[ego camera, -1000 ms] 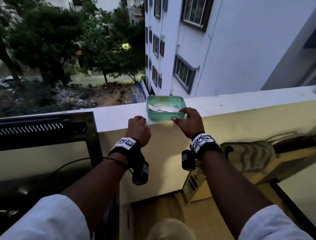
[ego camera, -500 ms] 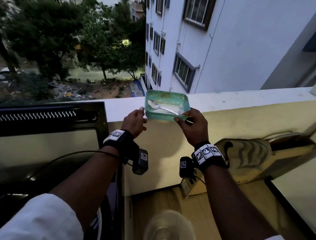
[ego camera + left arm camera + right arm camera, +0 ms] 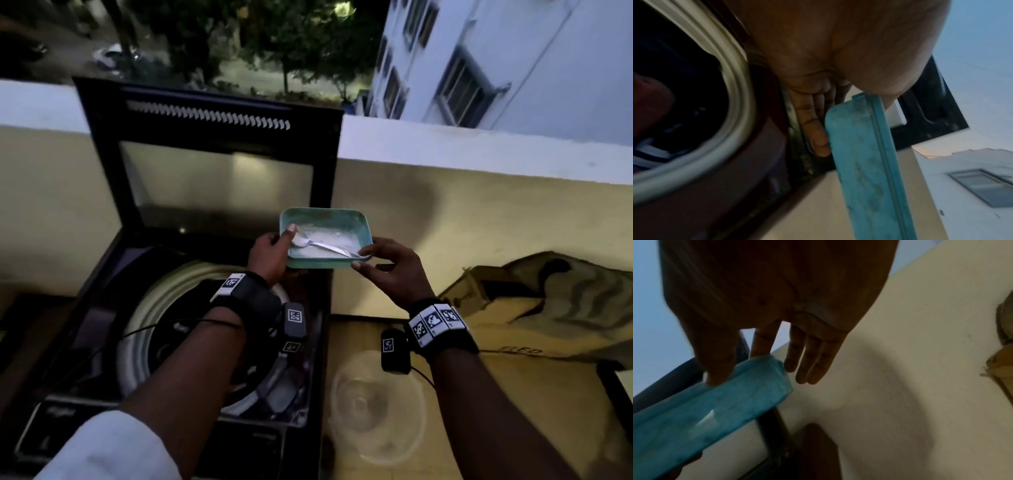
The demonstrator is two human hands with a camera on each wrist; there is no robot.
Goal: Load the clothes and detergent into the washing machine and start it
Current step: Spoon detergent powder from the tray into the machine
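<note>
A teal container [image 3: 358, 224] holds white detergent powder [image 3: 322, 240] and a metal spoon [image 3: 318, 244]. My left hand [image 3: 270, 255] grips its left side, thumb over the rim and fingers [image 3: 816, 133] underneath. My right hand [image 3: 387, 270] pinches the front right corner between thumb [image 3: 715, 365] and index finger; its other fingers hang straight and free. The container [image 3: 861, 162] hovers over the back right corner of the top-load washing machine [image 3: 99, 308], whose lid [image 3: 219, 171] stands open. Clothes [image 3: 651, 104] lie in the drum [image 3: 137, 325].
A parapet wall with a white ledge [image 3: 445, 147] runs behind the machine, with a drop to the street beyond. A clear round plastic tub [image 3: 373, 411] sits right of the machine. A cardboard box with cloth [image 3: 531, 308] stands at the far right.
Both hands lifted the teal container off the ledge and carried it down and left over the open machine. My view tilted down onto the drum.
</note>
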